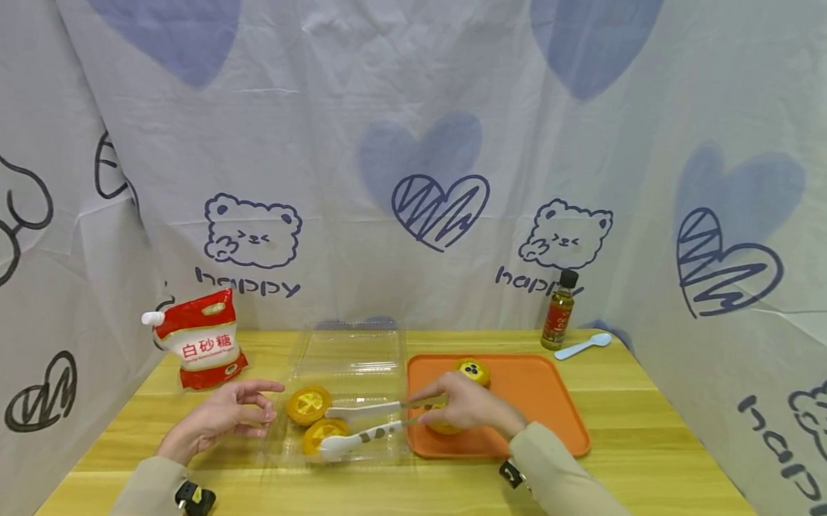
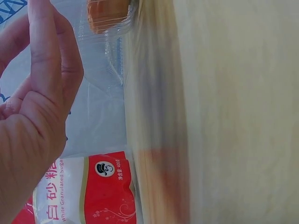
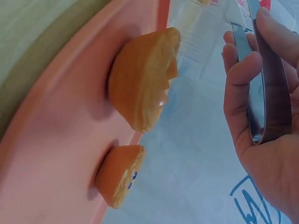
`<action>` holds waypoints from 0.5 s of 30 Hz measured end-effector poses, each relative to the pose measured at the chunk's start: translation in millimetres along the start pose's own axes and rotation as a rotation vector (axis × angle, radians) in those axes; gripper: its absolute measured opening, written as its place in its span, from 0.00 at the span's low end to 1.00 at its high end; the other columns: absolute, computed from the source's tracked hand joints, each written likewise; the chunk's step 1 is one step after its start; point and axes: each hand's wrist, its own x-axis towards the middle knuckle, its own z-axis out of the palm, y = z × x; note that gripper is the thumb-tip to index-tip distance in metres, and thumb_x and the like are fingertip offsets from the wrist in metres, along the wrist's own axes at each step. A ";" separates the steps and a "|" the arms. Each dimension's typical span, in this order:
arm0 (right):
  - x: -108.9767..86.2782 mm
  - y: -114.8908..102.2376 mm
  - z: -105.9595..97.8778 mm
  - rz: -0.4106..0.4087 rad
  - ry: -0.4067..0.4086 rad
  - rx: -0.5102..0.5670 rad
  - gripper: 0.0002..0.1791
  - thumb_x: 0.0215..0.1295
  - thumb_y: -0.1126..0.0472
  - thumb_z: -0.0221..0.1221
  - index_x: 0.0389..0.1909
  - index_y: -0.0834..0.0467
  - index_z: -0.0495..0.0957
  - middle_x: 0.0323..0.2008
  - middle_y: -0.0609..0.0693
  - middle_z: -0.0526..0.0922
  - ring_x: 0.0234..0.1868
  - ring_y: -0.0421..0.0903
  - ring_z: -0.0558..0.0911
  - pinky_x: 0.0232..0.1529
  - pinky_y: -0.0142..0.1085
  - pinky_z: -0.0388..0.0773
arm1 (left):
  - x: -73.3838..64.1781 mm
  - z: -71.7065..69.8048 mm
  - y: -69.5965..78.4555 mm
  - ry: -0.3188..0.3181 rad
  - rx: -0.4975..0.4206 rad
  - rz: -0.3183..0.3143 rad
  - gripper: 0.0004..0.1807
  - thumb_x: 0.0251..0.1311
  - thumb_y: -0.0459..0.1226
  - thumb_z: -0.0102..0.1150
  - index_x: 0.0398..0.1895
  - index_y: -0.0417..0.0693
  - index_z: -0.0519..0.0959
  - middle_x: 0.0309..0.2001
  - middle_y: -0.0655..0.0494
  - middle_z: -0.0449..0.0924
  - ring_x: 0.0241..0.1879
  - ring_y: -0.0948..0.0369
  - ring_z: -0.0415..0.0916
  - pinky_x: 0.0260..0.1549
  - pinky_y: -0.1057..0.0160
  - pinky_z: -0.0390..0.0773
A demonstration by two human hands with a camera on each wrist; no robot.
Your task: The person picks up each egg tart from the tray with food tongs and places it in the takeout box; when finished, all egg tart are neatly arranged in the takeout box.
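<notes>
My right hand [image 1: 459,402] pinches a pair of metal tongs [image 3: 275,100] with white tips, reaching left from over the orange tray. The tips lie around the front egg tart [image 1: 317,432] in a clear plastic container [image 1: 357,355]; I cannot tell whether they squeeze it. A second egg tart [image 1: 309,401] sits just behind it. Beside the container's left wall, my left hand [image 1: 226,415] hovers with loosely bent fingers, holding nothing. Two more egg tarts stand on the tray: one partly under my right hand [image 3: 145,79], another with dark berries [image 1: 476,370] farther back.
The orange tray [image 1: 546,402] is right of the container, whose lid stands open at the back. A red and white sugar pouch [image 1: 205,345] stands at left. Back right are a small oil bottle [image 1: 558,314] and a pale blue spoon [image 1: 583,347]. A printed cloth hangs behind.
</notes>
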 end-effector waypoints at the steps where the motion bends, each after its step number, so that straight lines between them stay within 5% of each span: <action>1: 0.0 0.3 0.8 0.002 0.001 0.010 0.18 0.62 0.57 0.66 0.54 0.47 0.83 0.50 0.42 0.86 0.14 0.36 0.53 0.17 0.25 0.60 | -0.1 -0.1 0.2 0.001 0.002 0.000 0.37 0.61 0.29 0.61 0.70 0.30 0.57 0.38 0.54 0.78 0.36 0.59 0.80 0.37 0.60 0.87; 15: 3.2 3.0 9.8 -0.025 0.026 0.007 0.18 0.62 0.55 0.66 0.54 0.46 0.83 0.50 0.41 0.86 0.14 0.36 0.55 0.20 0.25 0.65 | -0.7 0.7 0.4 0.006 0.000 -0.003 0.36 0.61 0.30 0.62 0.70 0.30 0.58 0.38 0.54 0.78 0.35 0.60 0.80 0.37 0.61 0.87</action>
